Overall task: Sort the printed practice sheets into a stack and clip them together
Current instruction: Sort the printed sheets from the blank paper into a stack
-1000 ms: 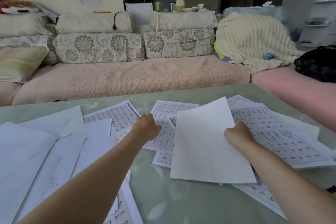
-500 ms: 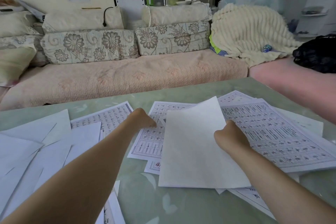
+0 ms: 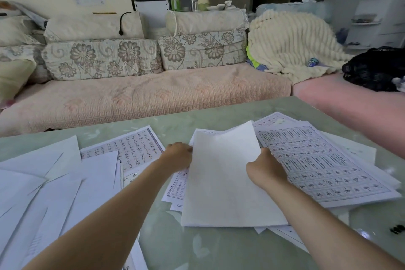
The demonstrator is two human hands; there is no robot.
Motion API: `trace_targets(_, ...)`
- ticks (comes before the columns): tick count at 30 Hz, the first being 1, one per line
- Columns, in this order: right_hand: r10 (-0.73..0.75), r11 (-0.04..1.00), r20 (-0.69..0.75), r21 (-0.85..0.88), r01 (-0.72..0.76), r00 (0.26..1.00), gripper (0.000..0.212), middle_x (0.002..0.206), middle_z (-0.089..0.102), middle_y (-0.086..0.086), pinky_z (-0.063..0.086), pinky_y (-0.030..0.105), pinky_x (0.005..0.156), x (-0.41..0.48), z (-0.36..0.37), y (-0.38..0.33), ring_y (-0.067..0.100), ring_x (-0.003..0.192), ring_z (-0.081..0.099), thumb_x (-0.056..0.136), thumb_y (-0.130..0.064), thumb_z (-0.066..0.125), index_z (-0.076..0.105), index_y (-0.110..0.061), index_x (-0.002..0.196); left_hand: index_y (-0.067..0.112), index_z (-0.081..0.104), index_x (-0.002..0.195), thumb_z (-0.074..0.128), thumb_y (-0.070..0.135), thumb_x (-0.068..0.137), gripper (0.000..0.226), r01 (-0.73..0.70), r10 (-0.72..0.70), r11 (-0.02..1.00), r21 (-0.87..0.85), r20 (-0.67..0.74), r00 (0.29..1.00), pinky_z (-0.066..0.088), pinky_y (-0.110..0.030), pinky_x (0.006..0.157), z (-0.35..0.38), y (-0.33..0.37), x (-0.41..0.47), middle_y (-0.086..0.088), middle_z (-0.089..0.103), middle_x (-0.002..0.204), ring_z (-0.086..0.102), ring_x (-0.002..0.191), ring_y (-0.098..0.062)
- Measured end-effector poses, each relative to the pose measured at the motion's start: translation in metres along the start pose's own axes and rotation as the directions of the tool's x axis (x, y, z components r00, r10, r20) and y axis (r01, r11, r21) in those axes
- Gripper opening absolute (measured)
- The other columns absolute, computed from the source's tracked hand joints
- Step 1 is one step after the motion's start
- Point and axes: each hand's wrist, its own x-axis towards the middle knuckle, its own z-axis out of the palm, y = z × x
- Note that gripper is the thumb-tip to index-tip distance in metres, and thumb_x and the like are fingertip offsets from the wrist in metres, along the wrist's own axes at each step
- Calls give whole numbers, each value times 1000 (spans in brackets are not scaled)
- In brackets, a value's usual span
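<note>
While pages lie scattered like this, gathering looks like the step in hand; no clipping yet. Blank-side sheet (image 3: 225, 182) sits atop a mid-desk pile (image 3: 175, 190), long edges running away from the person. Right hand (image 3: 266, 171) is clamped on its R edge, fingers curled round it, prob. to steer & square it. Left hand (image 3: 178, 155) is at the L edge, knuckles up, fingertips hidden + blurred; cannot tell if it pinches paper or only butts vs. the edge. Hands apart, one per side: sensible for jogging edges flush.

Corners of printed pages poke out at L & near side of the top sheet, so pile not square.

Printed sheet (image 3: 324, 164) w/ character grid lies just R, overlapping more pages beneath. Loose sheets (image 3: 54, 182) fan across L side of desk (image 3: 197, 247), mostly blank side up. One printed page (image 3: 131, 149) shows between them & left hand.

Room:
- bare desk strip on the near side of the pile
- another strip on the far side toward sofa (image 3: 142, 98), enough to slide things clear

R pages run close to desk's R edge; could slip off if pushed. Small dark thing (image 3: 397, 229) at R, poss. a clip; too small to tell.
</note>
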Motion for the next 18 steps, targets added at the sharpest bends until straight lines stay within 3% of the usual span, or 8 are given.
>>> trace_targets(2, 1, 1000, -1, 1, -1, 1000, 46, 123, 58, 9, 46, 34, 82, 0, 1, 0, 34, 110, 58, 86, -16, 48, 41, -11, 132, 23, 65, 115, 36, 25, 95, 36, -4, -5, 966, -259, -34, 999, 42, -36, 101, 1, 3, -6, -4, 64, 116, 54, 115, -29)
trace_targets(4, 10, 1000, -4, 12, -10, 1000, 47, 124, 58, 8, 44, 33, 79, -1, 1, 1, 33, 110, 57, 86, -17, 49, 40, -12, 133, 21, 61, 96, 37, 36, 94, 28, -24, -21, 809, -587, -70, 997, 44, -37, 90, -1, 5, -9, -7, 65, 102, 58, 103, -30)
trace_targets(6, 16, 999, -11, 48, -15, 1000, 48, 120, 60, 7, 44, 33, 77, -1, 2, 2, 32, 105, 58, 85, -16, 48, 41, -13, 132, 21, 55, 100, 47, 45, 94, 26, 31, -85, 636, -771, -29, 996, 42, -33, 77, -8, 9, -12, -2, 63, 101, 59, 98, -25)
trace_targets(8, 10, 991, -22, 134, -7, 1000, 49, 114, 61, 4, 47, 33, 76, -2, 2, 1, 30, 96, 58, 81, -15, 47, 44, -16, 129, 13, 51, 117, 68, 49, 82, 53, 136, -167, 540, -830, 52, 985, 47, -31, 72, -12, 7, -14, -4, 66, 103, 65, 95, -23)
trace_targets(10, -39, 969, -22, 244, 43, 999, 52, 112, 63, 2, 51, 34, 76, -2, 5, 0, 27, 94, 60, 76, -17, 46, 46, -20, 128, 5, 58, 97, 80, 36, 76, 43, 180, -159, 497, -849, 114, 981, 51, -30, 74, -15, 3, -20, -4, 67, 84, 66, 81, -25)
trace_targets(11, -71, 953, -19, 294, 73, 997, 50, 111, 63, 1, 50, 32, 76, -3, 7, -2, 26, 94, 61, 76, -16, 46, 48, -21, 126, 3, 61, 93, 81, 26, 78, 33, 200, -134, 472, -858, 154, 979, 54, -32, 79, -16, 1, -25, -6, 69, 82, 67, 80, -26)
trace_targets(13, -112, 933, -5, 345, 107, 994, 36, 103, 64, 0, 44, 27, 69, -8, 8, -8, 23, 89, 59, 80, -11, 47, 54, -17, 115, 3, 66, 106, 75, 10, 82, 27, 207, -96, 413, -887, 183, 978, 56, -42, 88, -17, -4, -34, -11, 73, 98, 71, 92, -30)
trace_targets(18, -280, 920, 103, 313, 236, 955, 20, 76, 62, -5, 38, 26, 56, -20, 11, -18, 21, 70, 54, 74, -7, 43, 59, -16, 81, 12, 62, 114, 72, 0, 81, 36, 140, -186, 345, -928, 79, 979, 54, -58, 85, -18, -34, -50, -15, 70, 108, 68, 97, -37)
